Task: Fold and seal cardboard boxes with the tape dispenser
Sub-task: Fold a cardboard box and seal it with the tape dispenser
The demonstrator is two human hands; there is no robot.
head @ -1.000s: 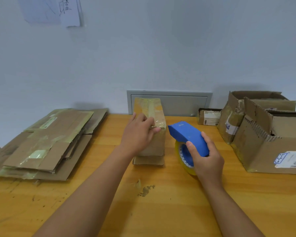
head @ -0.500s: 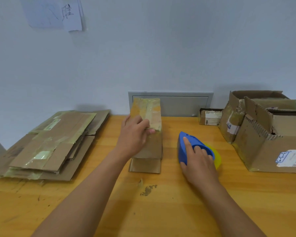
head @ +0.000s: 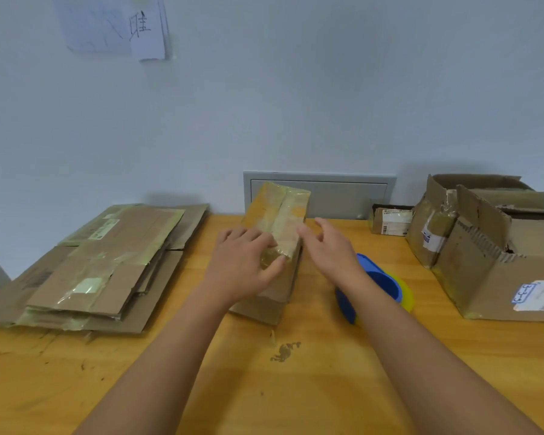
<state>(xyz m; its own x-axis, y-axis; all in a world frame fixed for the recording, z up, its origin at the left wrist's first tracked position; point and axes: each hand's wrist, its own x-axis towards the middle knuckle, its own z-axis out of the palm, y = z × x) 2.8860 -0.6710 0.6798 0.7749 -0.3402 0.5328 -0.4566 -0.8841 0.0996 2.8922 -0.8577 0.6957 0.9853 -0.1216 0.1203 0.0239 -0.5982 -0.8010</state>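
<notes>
The small cardboard box (head: 275, 221) sits at the centre of the frame on the wooden table (head: 296, 387), its long axis running from the near edge away toward the wall, tilted slightly to the upper right, with a strip of tape shining along its top. The left hand (head: 244, 262) lies on the box's near left part, fingers curled over the top and the thumb pressed on the taped near corner, so it grips the box. The right hand (head: 333, 249) hovers just to the right of the box, fingers loosely spread and holding nothing; whether its fingertips touch the box's side I cannot tell. The box therefore lies to the left of the right fingers, and the left hand is the nearer one. The blue tape dispenser (head: 374, 284) lies on the table right of centre, partly under the right forearm. I count one box in hand, one dispenser, one stack of flattened cardboard (head: 107, 262) at the left, two open boxes (head: 484, 246) at the right edge and one small parcel (head: 391, 221) by the wall.
</notes>
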